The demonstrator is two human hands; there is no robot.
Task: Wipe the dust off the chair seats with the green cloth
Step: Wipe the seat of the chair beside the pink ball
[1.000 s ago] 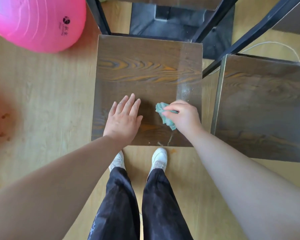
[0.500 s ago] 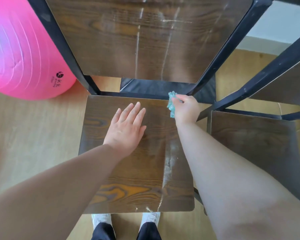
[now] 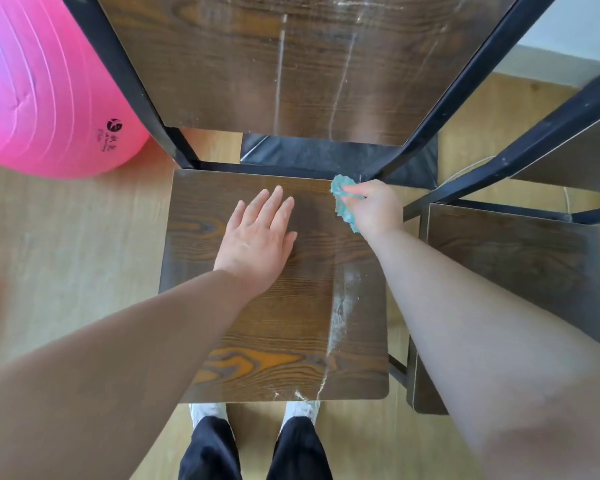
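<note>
At your far left the ball (image 3: 42, 91) sits on the floor (image 3: 66, 271), apart from the chair. Your left hand (image 3: 257, 237) lies flat on the seat (image 3: 201, 216) near its middle, fingers straight and spread, holding nothing; I take it to be steadying the chair. Right of it, a pale dust streak (image 3: 340, 306) runs front to back, from about mid-seat down to the front edge. The cloth (image 3: 343, 202) is bunched at the back right corner of the seat, just beside the black frame (image 3: 423, 133). Your right hand (image 3: 376, 211) has it, the grip closed, with fingers curled round the wad. So the streak lies straight toward you from the grip, its long axis in line with a pull of that arm, and the right hand is the nearer one. I judge the coming stroke to be a draw along that line to the front edge. Further right, the second seat (image 3: 516, 271) looks hazy and, by my reading, not yet wiped
</note>
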